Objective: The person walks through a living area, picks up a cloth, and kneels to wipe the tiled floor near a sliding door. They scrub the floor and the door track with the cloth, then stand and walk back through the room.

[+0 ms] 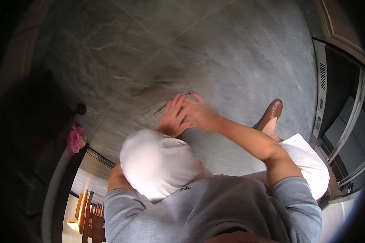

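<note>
Both hands meet in front of my bent knee, above the grey marbled floor [249,66]. My left hand [172,117] has its fingers stretched out, pointing away from me. Against its fingers lies my right hand [197,112], blurred by motion, with its fingers spread. No object shows in either hand, though the space between the palms is hidden. The white trouser leg [161,161] covers the left wrist and part of that forearm. A brown shoe [272,111] stands on the floor beyond my right elbow.
At the right edge is a built-in appliance [321,76] with vents and metal handles. A pink plastic bag [77,138] hangs at the left, beside a dark edge. Wooden chairs [92,218] stand at the lower left. Panelled cabinet doors [340,27] are at the upper right.
</note>
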`<state>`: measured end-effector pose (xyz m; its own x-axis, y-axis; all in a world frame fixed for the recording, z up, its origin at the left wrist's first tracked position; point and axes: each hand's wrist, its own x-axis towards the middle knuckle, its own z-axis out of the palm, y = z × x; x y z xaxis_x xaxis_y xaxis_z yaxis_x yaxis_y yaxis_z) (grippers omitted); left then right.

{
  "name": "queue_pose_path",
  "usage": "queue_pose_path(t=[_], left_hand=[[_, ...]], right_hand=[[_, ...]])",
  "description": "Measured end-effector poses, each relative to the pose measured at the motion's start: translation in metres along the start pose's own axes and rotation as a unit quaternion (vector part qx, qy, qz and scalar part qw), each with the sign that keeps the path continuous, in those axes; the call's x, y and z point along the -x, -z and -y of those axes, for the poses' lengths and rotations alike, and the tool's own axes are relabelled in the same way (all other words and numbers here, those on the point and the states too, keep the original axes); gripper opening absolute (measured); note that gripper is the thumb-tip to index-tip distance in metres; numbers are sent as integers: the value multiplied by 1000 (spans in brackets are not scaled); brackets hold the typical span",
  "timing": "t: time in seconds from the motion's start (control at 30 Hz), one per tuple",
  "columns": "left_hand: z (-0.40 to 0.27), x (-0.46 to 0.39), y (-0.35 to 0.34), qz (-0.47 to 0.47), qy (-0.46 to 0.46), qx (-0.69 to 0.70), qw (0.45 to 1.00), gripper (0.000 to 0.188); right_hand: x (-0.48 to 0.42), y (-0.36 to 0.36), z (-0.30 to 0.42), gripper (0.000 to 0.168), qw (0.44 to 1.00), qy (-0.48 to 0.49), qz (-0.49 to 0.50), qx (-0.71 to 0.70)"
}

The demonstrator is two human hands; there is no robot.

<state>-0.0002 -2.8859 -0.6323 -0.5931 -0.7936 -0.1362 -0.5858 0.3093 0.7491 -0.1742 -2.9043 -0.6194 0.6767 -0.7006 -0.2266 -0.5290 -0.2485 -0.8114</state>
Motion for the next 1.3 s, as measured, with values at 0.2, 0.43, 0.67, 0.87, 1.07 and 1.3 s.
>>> queue_pose_path(t=[0.2,0.43,0.67,0.87,1.07,1.3], left_hand=[[15,-161,-1,1,-112,-137,984,65],[118,-263,108,-132,66,-199,969,80],[175,-52,151,-239,355,-294,855,68],[125,79,39,-253,495,-240,796,76],[207,2,129,-211,396,-322,834,75],[199,-202,155,-211,268,-522,781,68]], right_hand=[[18,68,-53,26,958,-139,-245,56],[-81,112,-95,52,920,-196,-251,229],[-99,56,-33,57,957,-117,-3,266],[-36,10,1,56,971,-32,103,213],[-37,19,-9,44,989,-14,85,122],[-13,127,-48,25,959,-228,-162,41]])
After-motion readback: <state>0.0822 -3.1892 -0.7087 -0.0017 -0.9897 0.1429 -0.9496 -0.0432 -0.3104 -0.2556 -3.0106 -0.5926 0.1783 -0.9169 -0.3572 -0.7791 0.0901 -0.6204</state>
